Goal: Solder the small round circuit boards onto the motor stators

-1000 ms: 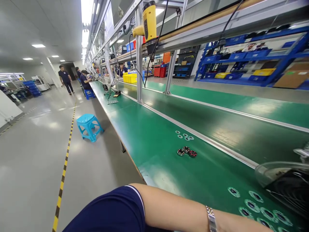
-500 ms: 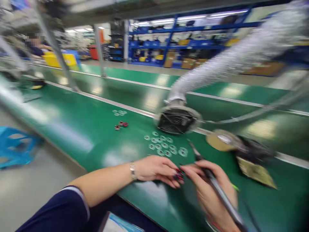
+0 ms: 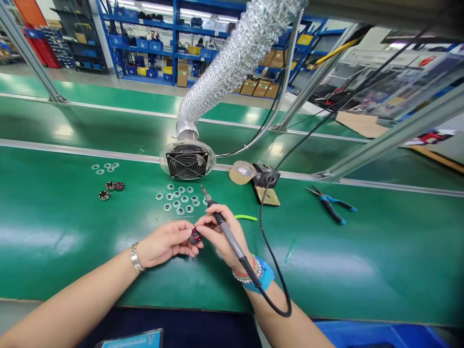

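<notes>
My left hand (image 3: pixel 168 245), with a metal watch on its wrist, pinches a small round red-and-black part (image 3: pixel 195 236) between thumb and fingers. A soldering iron (image 3: pixel 229 235) lies across my right hand (image 3: pixel 226 237), which grips it with the tip pointing up and away. Thumb and forefinger of that same hand also touch the red-and-black part. Just beyond both hands, several small round boards (image 3: pixel 176 204) with dark centres are spread on the green bench. Three round parts (image 3: pixel 110 185), red, black and copper-coloured, sit further left, near another few round boards (image 3: pixel 105 168).
A fan (image 3: pixel 187 165) on a silver duct (image 3: pixel 221 63) stands behind the boards. Right of it are a soldering iron stand (image 3: pixel 266 181) and blue-handled pliers (image 3: pixel 331 203). The iron's black cable (image 3: pixel 263 227) loops over my right forearm. A bright green strip (image 3: pixel 246 218) lies nearby.
The view has swung to the right and steadied, bringing the pliers and iron stand into sight. Both hands stay together at the red-and-black part, and the soldering iron remains in my right hand.
</notes>
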### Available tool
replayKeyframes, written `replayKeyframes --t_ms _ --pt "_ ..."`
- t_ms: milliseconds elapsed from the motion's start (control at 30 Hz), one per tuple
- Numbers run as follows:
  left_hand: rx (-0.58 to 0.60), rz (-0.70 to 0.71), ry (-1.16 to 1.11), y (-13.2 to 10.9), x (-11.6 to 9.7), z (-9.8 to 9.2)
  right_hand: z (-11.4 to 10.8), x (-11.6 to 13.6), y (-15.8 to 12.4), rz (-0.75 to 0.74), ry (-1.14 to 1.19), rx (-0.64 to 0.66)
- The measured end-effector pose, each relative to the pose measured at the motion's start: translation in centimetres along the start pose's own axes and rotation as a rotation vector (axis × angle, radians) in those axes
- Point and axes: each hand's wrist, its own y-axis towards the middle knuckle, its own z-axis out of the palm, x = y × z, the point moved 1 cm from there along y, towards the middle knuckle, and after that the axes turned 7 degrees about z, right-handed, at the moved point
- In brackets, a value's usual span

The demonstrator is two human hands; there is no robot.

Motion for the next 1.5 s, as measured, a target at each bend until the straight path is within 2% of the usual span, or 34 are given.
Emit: replayKeyframes --t_ms 167,300,367,567,700,867,1000,1167,1333,1500 --pt "0.027 -0.036 0.032 0.0 0.2 0.2 0.2 0.1 0.2 0.027 0.110 -0.022" --pt "0.025 -0.026 0.032 -0.2 0.1 0.5 -0.5 -0.1 0.5 -0.038 0.187 -0.180" --pt "0.009 0.004 0.023 -0.3 -0.1 0.5 -0.8 -0.2 0.6 -0.065 0.194 -0.220" --pt "-0.096 0.086 0.005 -0.2 -0.4 0.3 0.0 -0.1 0.3 0.003 0.066 -0.055" --pt "-0.118 0.103 -0.013 0.0 -0.2 0.4 0.4 -0.1 0.2 -0.003 0.032 -0.088" --pt "-0.111 0.128 -0.048 0.0 -0.2 0.5 0.2 -0.4 0.2 0.010 0.208 -0.157" --pt "-0.096 0.126 -0.039 -0.1 -0.3 0.5 0.0 -0.4 0.2 -0.049 0.266 -0.190" --pt "-0.090 0.106 -0.015 0.0 -0.2 0.4 0.0 -0.3 0.3 -0.027 0.150 -0.063" --pt "-0.100 0.097 0.009 0.1 0.0 0.5 -0.3 -0.5 0.5 -0.117 -0.016 -0.092" --pt "-0.074 0.102 0.025 0.1 -0.1 0.4 -0.4 -0.5 0.5 -0.080 -0.041 0.034"
